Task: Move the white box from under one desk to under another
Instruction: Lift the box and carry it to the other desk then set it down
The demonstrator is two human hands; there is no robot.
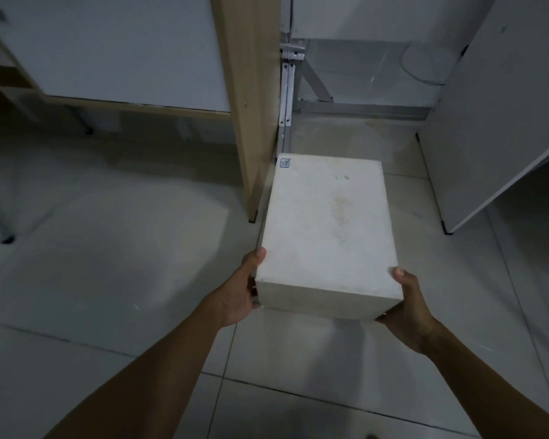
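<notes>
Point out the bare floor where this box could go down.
Bare tile lies ahead of the white box, between the wooden panel and the grey panel, up to the metal frame. Tightest by the wooden panel. Wide bare floor left of it.

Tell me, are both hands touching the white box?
Touching. The head view shows the left hand and right hand pressed against the white box.
</notes>
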